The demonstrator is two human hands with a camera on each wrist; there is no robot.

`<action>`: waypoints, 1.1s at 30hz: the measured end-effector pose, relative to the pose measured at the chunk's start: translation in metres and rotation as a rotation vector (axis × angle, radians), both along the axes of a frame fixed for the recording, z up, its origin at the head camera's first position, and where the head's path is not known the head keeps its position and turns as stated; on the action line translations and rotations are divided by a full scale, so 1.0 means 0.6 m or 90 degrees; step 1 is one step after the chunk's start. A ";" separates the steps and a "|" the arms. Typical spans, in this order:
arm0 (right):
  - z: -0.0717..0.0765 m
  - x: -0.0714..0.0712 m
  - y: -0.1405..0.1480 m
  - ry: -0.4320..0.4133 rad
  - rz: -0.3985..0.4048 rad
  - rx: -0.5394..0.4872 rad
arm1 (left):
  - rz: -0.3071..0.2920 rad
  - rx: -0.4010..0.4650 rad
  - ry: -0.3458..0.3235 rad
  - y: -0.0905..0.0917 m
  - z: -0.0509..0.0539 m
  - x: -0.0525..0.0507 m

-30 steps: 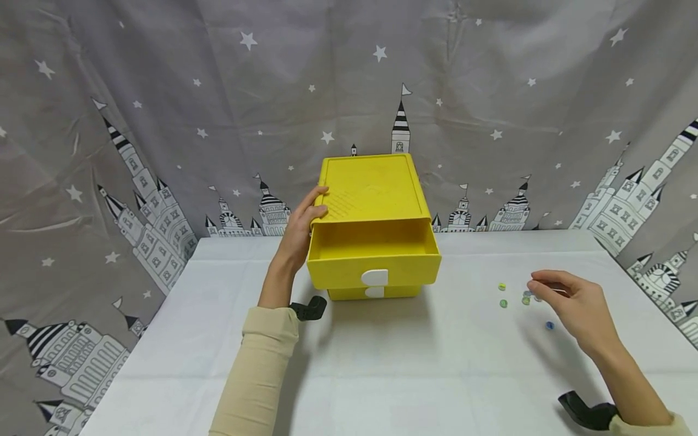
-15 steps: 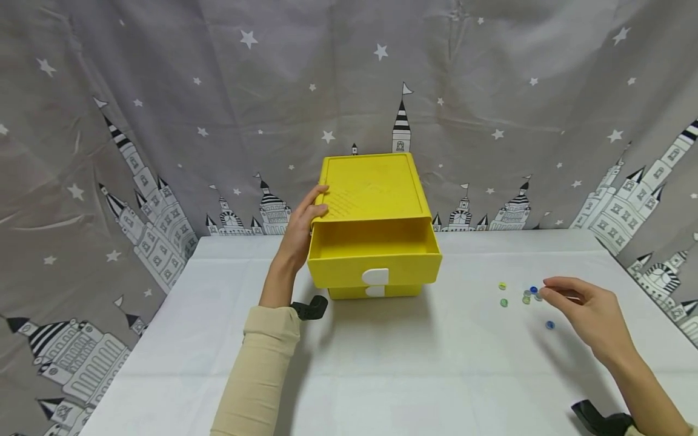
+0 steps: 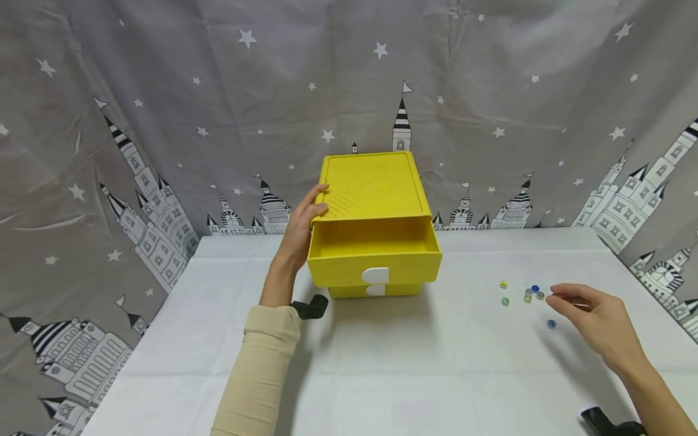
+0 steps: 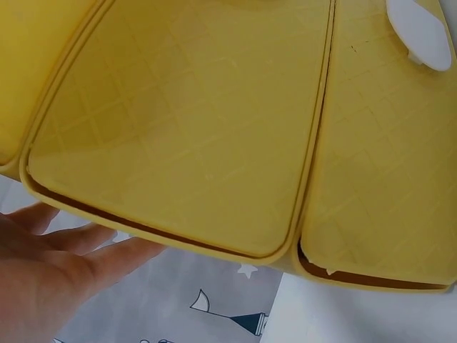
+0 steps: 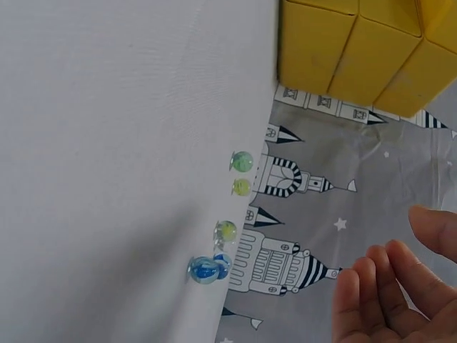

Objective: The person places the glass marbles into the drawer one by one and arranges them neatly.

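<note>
A person's left hand (image 3: pixel 297 236) rests its extended fingers against the left edge of a yellow two-drawer plastic cabinet (image 3: pixel 375 184), whose top drawer (image 3: pixel 338 271) is pulled out. To the right, small glass marbles (image 3: pixel 535 289) lie loosely clustered on a white cloth (image 3: pixel 463 363), with one blue marble (image 3: pixel 552 324) nearer the viewer. The right hand (image 3: pixel 602 324) hovers just beside them, fingers gently bent, thumb apart from fingertips, pinching nothing.

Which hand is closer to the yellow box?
Left. The left hand touches the yellow box on its left side; the right hand hovers to its right, near the marbles.
</note>
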State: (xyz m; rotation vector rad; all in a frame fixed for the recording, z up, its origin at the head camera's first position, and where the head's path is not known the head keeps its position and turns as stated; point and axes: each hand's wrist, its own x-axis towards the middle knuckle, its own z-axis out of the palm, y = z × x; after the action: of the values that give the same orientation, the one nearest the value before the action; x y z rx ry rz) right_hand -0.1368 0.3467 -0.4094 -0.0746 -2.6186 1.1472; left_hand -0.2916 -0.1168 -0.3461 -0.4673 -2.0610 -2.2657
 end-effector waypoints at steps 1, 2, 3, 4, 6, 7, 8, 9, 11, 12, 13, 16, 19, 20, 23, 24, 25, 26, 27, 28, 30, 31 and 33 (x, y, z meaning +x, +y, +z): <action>-0.001 0.000 0.001 -0.001 0.001 0.000 | 0.000 0.001 -0.001 0.000 0.001 0.001; -0.002 0.000 0.001 -0.003 0.001 0.000 | 0.000 0.003 -0.002 0.000 0.001 0.000; -0.003 0.000 0.002 -0.006 0.000 0.002 | -0.001 0.005 -0.003 0.000 0.001 0.001; -0.004 0.000 0.002 -0.008 -0.002 0.005 | -0.001 0.005 -0.004 0.000 0.001 0.001; -0.005 0.000 0.002 -0.012 -0.003 0.005 | -0.002 0.007 -0.005 0.000 0.001 0.001; -0.006 0.000 0.002 -0.013 -0.002 0.005 | -0.002 0.008 -0.005 0.000 0.000 0.001; -0.007 0.000 0.003 -0.012 -0.002 0.004 | -0.002 0.008 -0.006 0.000 0.000 0.001; -0.008 0.001 0.003 -0.012 -0.001 0.004 | -0.002 0.008 -0.005 -0.001 0.000 0.001; -0.010 0.001 0.003 -0.012 0.000 0.004 | -0.002 0.008 -0.004 -0.001 0.000 0.001; -0.010 0.001 0.004 -0.012 0.000 0.005 | -0.002 0.007 -0.004 -0.001 0.000 0.001; -0.011 0.001 0.004 -0.012 0.000 0.006 | -0.001 0.006 -0.003 -0.001 0.000 0.001; -0.015 0.001 0.006 -0.013 -0.001 0.009 | 0.000 0.003 -0.001 0.000 0.000 0.000; -0.017 0.002 0.007 -0.009 0.000 0.012 | -0.001 0.005 -0.001 0.000 0.001 0.000; -0.018 0.002 0.008 -0.008 0.000 0.013 | -0.002 0.006 -0.001 0.000 0.001 0.001; -0.021 0.002 0.010 -0.006 0.003 0.013 | -0.003 0.008 -0.003 0.001 0.001 0.001; -0.022 0.002 0.011 -0.005 0.004 0.013 | -0.002 0.008 -0.004 0.002 0.001 0.001; -0.023 0.001 0.012 -0.005 0.005 0.011 | -0.001 0.008 -0.004 0.002 0.001 0.001; -0.025 0.001 0.013 -0.004 0.006 0.010 | -0.001 0.008 -0.005 0.002 0.001 0.001; -0.026 0.000 0.014 -0.002 0.008 0.009 | -0.001 0.007 -0.007 0.002 0.000 0.001; -0.028 0.000 0.015 -0.002 0.009 0.008 | 0.000 0.007 -0.007 0.002 0.000 0.001; -0.031 -0.002 0.017 0.003 0.013 0.004 | -0.001 0.008 -0.008 0.001 0.000 0.001; -0.032 -0.003 0.018 0.005 0.016 0.002 | -0.001 0.007 -0.008 0.001 0.000 0.001; -0.035 -0.005 0.019 0.009 0.018 0.003 | 0.000 0.004 -0.009 0.000 0.000 0.001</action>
State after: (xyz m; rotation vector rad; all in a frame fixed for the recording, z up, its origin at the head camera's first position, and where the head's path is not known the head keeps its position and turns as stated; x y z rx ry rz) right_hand -0.1396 0.3583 -0.4302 -0.0281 -2.6180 1.1466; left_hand -0.2913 -0.1170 -0.3460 -0.4520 -2.0603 -2.2802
